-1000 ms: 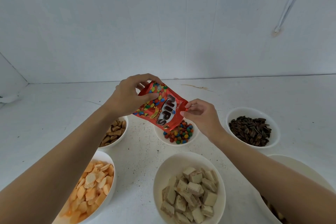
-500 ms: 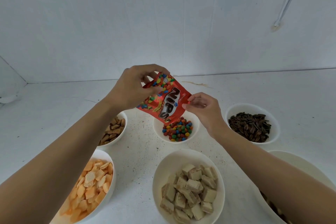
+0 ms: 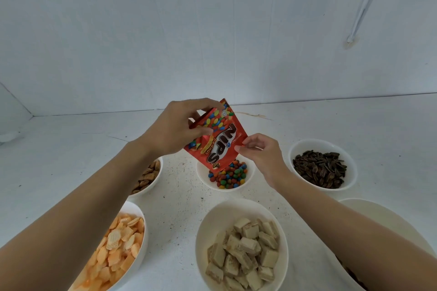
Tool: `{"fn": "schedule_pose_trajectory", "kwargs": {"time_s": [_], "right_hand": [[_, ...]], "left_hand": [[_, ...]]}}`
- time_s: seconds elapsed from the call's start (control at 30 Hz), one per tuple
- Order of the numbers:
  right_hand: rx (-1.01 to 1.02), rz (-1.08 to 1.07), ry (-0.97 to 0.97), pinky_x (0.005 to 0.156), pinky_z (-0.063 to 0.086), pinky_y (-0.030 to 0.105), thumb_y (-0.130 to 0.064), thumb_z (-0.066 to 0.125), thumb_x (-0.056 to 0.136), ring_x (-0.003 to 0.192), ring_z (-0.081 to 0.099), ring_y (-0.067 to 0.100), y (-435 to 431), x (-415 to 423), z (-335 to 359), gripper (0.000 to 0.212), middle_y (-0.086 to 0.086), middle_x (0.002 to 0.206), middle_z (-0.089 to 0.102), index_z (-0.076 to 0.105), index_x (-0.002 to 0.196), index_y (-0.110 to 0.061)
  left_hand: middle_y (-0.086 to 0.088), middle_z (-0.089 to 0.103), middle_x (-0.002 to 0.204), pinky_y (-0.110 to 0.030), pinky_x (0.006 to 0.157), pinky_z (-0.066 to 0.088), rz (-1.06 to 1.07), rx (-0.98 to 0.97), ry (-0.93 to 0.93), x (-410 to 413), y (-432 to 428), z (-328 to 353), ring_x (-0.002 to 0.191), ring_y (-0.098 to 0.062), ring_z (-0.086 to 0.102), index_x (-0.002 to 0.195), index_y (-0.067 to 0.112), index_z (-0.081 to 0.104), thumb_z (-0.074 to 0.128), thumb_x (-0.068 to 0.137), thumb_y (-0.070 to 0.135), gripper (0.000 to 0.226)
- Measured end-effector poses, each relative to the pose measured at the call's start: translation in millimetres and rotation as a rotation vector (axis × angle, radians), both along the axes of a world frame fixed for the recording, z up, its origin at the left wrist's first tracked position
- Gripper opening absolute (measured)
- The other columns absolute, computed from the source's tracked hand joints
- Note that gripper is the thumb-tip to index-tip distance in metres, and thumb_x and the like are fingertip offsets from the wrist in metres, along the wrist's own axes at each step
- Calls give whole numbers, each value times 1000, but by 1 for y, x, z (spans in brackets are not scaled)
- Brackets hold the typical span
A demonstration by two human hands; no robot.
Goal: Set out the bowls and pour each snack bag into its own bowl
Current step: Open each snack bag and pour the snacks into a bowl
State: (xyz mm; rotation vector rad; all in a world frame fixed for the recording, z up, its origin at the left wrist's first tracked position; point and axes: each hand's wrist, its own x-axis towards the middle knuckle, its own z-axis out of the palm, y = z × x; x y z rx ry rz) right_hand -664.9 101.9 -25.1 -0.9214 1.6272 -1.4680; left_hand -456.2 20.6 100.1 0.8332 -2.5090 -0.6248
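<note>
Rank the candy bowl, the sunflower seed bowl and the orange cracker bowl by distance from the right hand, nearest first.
From the right hand, which pinches the Nips bag:
1. The candy bowl, just below it and to its left.
2. The sunflower seed bowl, off to its right.
3. The orange cracker bowl, far left, close to the camera.

Setting: a bare white tabletop booth of a staged, studio sort; the room beyond cannot be told. White speckled table surface (image 3: 179,198), scuffed in places. White panelled back wall (image 3: 165,42) with vertical seams, meeting a side panel (image 3: 9,104) at the left corner. Pale strip (image 3: 365,7) fixed slantwise on the wall, upper right. Matching white bowls (image 3: 220,217) of snacks set out in rows.
</note>
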Motion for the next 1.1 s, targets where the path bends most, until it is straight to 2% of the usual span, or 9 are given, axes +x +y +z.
{"fn": "schedule_pose_trajectory", "kwargs": {"time_s": [0.1, 0.23, 0.37, 0.5, 0.67, 0.77, 0.83, 0.93, 1.1], "right_hand": [[-28, -12, -15, 85, 57, 31, -14, 86, 76, 92, 71, 17, 0, 0, 3, 24, 4, 94, 74, 67, 90, -9], [-40, -22, 17, 81, 56, 27, -14, 86, 76, 91, 71, 15, 1, -3, 6, 23, 3, 94, 74, 67, 89, -10], [-34, -21, 55, 81, 57, 29, -14, 86, 77, 91, 71, 13, 4, -1, 4, 22, 0, 93, 73, 66, 87, -13], [-143, -68, 95, 78, 58, 22, -15, 86, 76, 85, 71, 10, 1, -1, 15, 22, -3, 90, 74, 67, 88, -12], [-56, 1, 140, 84, 60, 34, -16, 87, 75, 90, 71, 17, 5, 1, 9, 21, -1, 89, 73, 68, 85, -15], [-136, -53, 133, 82, 58, 31, -13, 86, 76, 86, 71, 12, 2, 1, 18, 20, -5, 91, 74, 69, 87, -13], [-117, -39, 145, 85, 59, 36, -15, 85, 77, 89, 71, 15, 0, 2, 23, 20, -5, 95, 74, 69, 88, -15], [-54, -9, 163, 89, 59, 43, -16, 86, 77, 93, 71, 19, 0, 5, 23, 21, -4, 96, 73, 70, 91, -15], [-107, -61, 138, 88, 59, 40, -17, 88, 74, 89, 72, 16, -2, 3, 32, 23, -6, 88, 74, 71, 89, -12]], "left_hand": [[10, 62, 117, -21, 78, 56, 61, -41, 86, -1, 0, -1, 99, -13, 64, 126, 27, 64, 74, 90, 22, 37], [5, 64, 123, -25, 81, 58, 13, -54, 47, 8, -4, -7, 105, -14, 63, 125, 30, 63, 73, 89, 31, 37], [6, 65, 122, -18, 74, 56, 32, -35, 22, 15, -2, -12, 98, -12, 64, 122, 34, 62, 73, 89, 31, 36], [11, 62, 122, -16, 71, 53, 72, -59, 128, 19, -2, -4, 96, -12, 65, 120, 35, 61, 74, 89, 27, 35], [7, 60, 122, -23, 75, 59, 11, -21, -12, 21, 2, -11, 99, -14, 63, 121, 42, 55, 74, 89, 30, 38], [11, 56, 123, -14, 75, 52, 46, -33, 93, 21, 3, -8, 103, -9, 61, 125, 36, 56, 73, 90, 29, 40], [12, 53, 125, -11, 75, 49, 72, -24, 94, 20, 2, -7, 105, -9, 60, 128, 34, 54, 72, 90, 31, 41], [12, 53, 125, -11, 74, 48, 87, -21, 47, 21, 4, -11, 108, -13, 59, 124, 40, 51, 70, 92, 31, 38], [10, 55, 127, -13, 78, 51, 86, -45, 109, 27, 0, -5, 108, -11, 60, 129, 32, 54, 67, 94, 23, 38]]}}
